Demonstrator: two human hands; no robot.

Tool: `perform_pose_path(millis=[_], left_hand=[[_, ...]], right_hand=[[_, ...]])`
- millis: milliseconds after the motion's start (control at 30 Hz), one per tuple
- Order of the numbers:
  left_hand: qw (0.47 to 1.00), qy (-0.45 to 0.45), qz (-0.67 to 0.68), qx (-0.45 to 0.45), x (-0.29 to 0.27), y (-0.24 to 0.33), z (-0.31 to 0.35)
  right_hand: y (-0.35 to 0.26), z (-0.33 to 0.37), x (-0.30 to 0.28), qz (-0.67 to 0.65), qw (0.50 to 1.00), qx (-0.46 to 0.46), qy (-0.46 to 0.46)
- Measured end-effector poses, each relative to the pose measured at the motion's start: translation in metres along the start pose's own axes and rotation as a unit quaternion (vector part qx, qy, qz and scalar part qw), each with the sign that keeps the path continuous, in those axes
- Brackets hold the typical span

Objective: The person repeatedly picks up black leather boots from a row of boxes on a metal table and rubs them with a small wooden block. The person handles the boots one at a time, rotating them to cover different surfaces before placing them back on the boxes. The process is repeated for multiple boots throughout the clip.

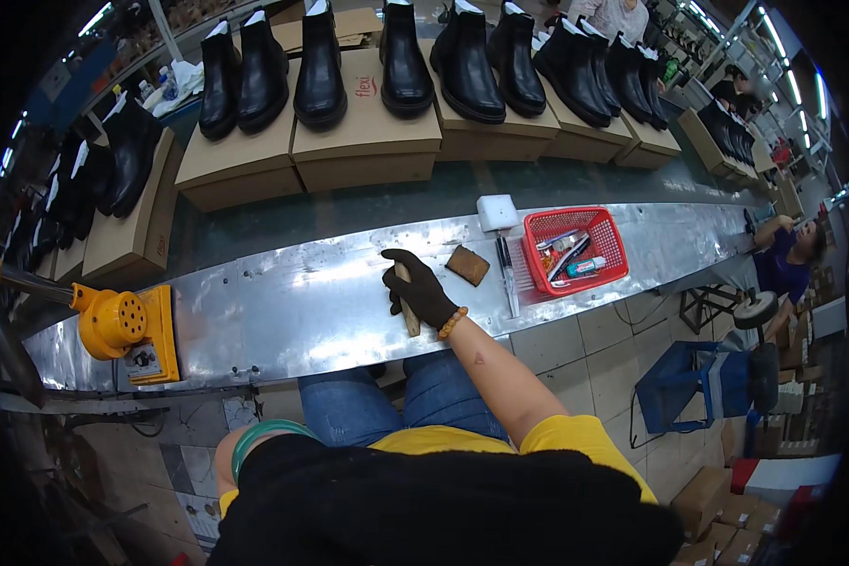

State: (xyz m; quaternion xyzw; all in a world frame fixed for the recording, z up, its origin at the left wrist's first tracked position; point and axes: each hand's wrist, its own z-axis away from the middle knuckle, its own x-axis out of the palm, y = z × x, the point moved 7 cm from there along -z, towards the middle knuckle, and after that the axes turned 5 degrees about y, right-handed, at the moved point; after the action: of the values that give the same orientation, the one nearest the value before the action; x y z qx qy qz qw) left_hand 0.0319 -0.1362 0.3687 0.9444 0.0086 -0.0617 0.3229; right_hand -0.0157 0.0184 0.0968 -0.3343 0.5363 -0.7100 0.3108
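Observation:
My right hand [422,290], in a dark brown glove with a beaded bracelet at the wrist, is over the metal bench. Its fingers are closed round a pale wooden stick-like handle [412,324]; the rest of that piece is hidden by the glove. Just right of the hand lies a brown, rough-looking block [468,266]. My left hand is out of sight; only a bit of the left arm with a green band [266,429] shows at lower left.
A red basket [623,247] holds tubes and small tools, beside slim tools [508,283] and a white block [497,212]. A yellow machine [123,325] stands at left. Black ankle boots [462,66] on cardboard boxes [368,146] line the far side. A person [788,255] sits at right.

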Motion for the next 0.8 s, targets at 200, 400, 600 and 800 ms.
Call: perform_pose_path(millis=[200, 400, 600, 800], left_hand=[[0.999, 0.023, -0.023, 0.002, -0.006, -0.007, -0.004], [0.993, 0.085, -0.076, 0.007, -0.023, -0.007, 0.000], [0.938, 0.210, -0.276, -0.027, -0.078, -0.029, 0.053], [0.684, -0.008, -0.546, -0.484, -0.108, -0.137, 0.198]], right_hand=[[-0.002, -0.001, 0.000, 0.002, 1.000, -0.019, 0.004], [0.007, -0.003, 0.000, -0.039, 0.999, -0.016, 0.013], [-0.005, 0.005, -0.002, -0.059, 0.994, -0.042, 0.081], [-0.002, 0.002, 0.005, 0.006, 0.998, -0.041, 0.051]])
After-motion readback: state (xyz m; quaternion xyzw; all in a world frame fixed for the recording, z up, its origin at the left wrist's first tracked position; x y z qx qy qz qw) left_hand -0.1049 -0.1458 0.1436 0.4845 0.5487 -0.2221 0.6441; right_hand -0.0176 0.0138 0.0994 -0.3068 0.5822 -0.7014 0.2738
